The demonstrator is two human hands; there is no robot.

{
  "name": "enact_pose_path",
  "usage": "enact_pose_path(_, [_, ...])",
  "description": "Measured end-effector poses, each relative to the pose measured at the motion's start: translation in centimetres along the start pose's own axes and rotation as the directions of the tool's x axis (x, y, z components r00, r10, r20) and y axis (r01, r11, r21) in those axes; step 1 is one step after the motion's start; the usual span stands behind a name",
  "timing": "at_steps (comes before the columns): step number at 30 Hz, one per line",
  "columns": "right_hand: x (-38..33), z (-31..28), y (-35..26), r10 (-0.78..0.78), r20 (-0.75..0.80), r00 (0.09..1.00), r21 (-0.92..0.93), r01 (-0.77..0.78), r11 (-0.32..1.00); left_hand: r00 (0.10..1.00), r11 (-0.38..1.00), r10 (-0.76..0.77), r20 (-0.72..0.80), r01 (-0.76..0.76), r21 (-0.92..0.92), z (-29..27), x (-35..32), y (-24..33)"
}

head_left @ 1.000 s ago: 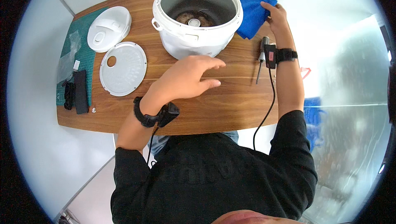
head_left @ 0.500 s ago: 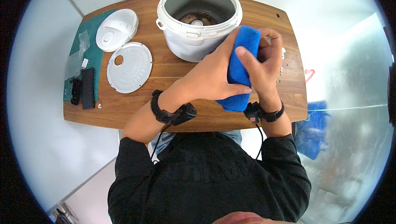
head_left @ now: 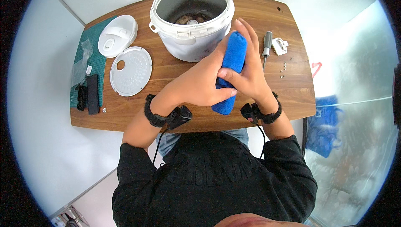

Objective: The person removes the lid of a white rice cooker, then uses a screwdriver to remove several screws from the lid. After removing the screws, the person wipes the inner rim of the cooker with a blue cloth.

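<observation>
A folded blue cloth [head_left: 235,55] is squeezed between my two hands, in front of the white rice cooker body [head_left: 184,45]. My left hand [head_left: 204,78] wraps its left side, thumb across the lower part. From the right, my right hand [head_left: 249,66] presses on it with the thumb on top and the fingers stretched upward along it. The cooker has no lid on, and its grey inside shows a brownish bottom with a round piece in the middle. What lies within the cloth's folds, if anything, is hidden.
Left of the cooker lie a white lid [head_left: 118,36] and a round perforated plate [head_left: 130,71]. A green cutting mat [head_left: 100,32] carries a black case [head_left: 93,94]. To the right are a screwdriver [head_left: 267,45], a small white part [head_left: 280,46] and several screws [head_left: 284,70].
Both hands have moved left with the cloth, which is now pressed narrower. My right fingers have straightened. The screwdriver and the white part have come into sight on the right.
</observation>
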State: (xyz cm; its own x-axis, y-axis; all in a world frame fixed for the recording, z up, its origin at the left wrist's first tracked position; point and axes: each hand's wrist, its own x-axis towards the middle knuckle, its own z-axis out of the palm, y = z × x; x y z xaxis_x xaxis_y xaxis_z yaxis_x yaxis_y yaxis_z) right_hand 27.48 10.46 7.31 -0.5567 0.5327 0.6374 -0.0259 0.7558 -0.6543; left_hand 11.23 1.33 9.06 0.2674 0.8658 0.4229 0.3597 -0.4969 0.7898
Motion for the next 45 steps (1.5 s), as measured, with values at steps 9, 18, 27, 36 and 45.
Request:
enact_pose_path(9, [-2.6,0.8,2.2,0.201,-0.324,0.924,0.289,-0.105,0.952,0.979,0.962,-0.015,-0.203,0.070,0.264,-6.2,-2.0,-0.6])
enact_pose_path(18, [-1.2,0.0,2.8,0.145,-0.333,0.932,-0.008,-0.156,0.988,0.970,0.752,0.029,-0.240,0.137,0.645,-12.9,-2.4,-6.1])
enact_pose_path(27, [0.2,0.7,1.4,0.038,-0.302,0.953,-0.266,-0.123,0.956,0.943,0.680,0.112,-0.312,0.156,0.717,-9.4,-2.4,-4.9])
enact_pose_path(36, [3.5,1.5,1.8,-0.132,-0.251,0.959,-0.470,-0.002,0.882,0.951,0.718,0.140,-0.275,0.094,0.690,-7.2,0.3,-4.1])
enact_pose_path(45, [4.9,0.6,1.0,-0.203,-0.089,0.975,-0.660,0.095,0.746,0.957,0.742,0.103,-0.272,0.109,0.662,-6.5,2.0,-3.6])
